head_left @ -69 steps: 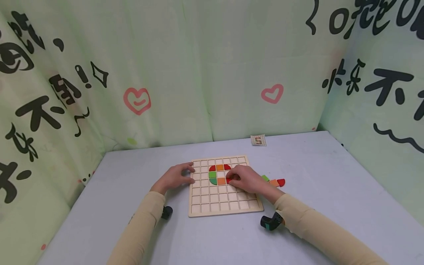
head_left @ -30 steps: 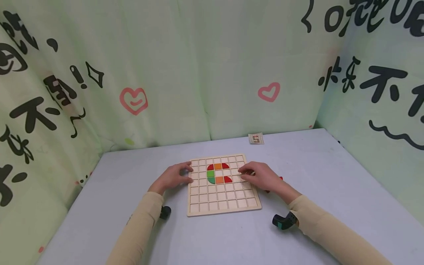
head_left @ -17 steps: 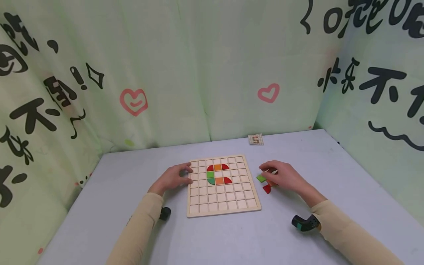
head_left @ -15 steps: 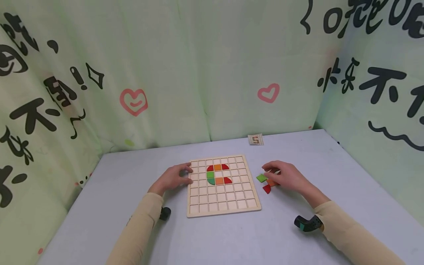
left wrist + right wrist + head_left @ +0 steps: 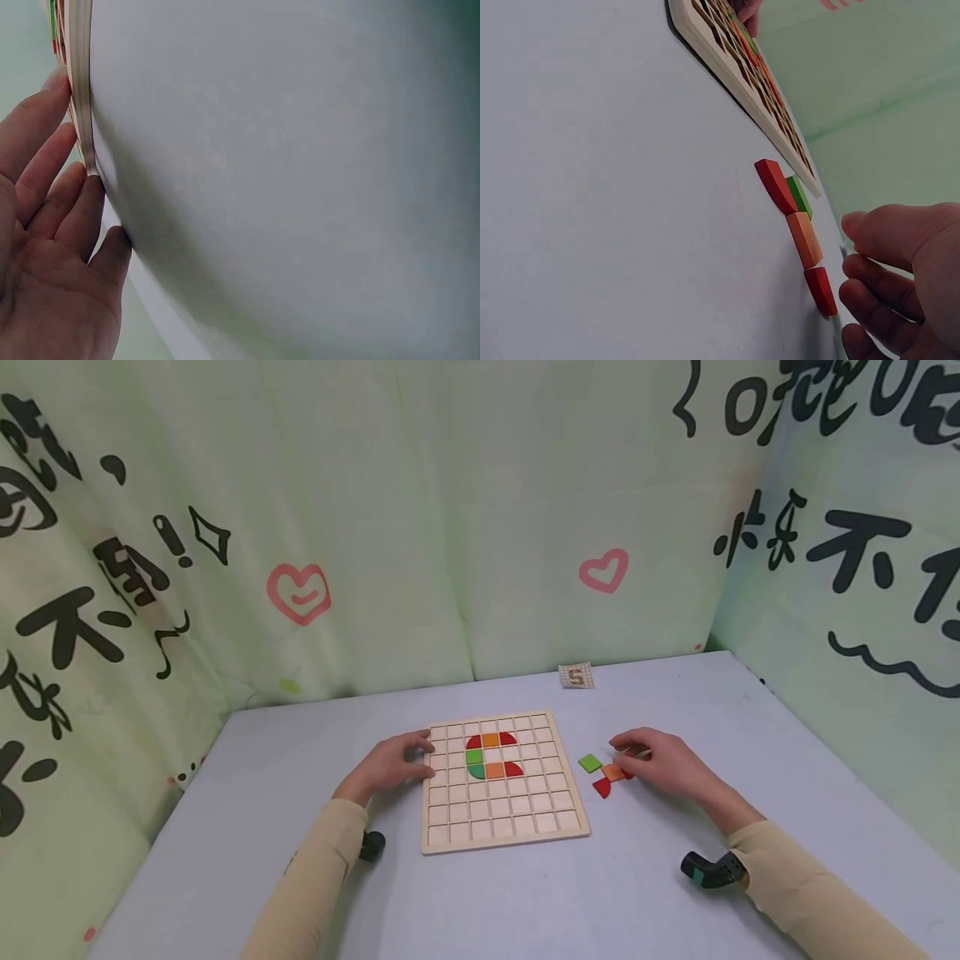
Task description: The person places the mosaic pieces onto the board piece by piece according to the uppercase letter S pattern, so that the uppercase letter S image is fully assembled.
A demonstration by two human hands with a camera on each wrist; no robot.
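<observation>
at the centre of the head view, the board (image 5: 501, 810) is touched along its left edge by the left hand (image 5: 390, 762), fingers spread. to its right, a green block (image 5: 590, 763), an orange block (image 5: 613, 772), a lower red block (image 5: 602, 787) and a half-hidden red block (image 5: 820, 290) are clustered. the right hand (image 5: 660, 762) is held there, loosely bent, thumb gap narrow, apparently nothing gripped; contact cannot be told. opposite sides are probably best pinched, neighbours left undisturbed.
</observation>
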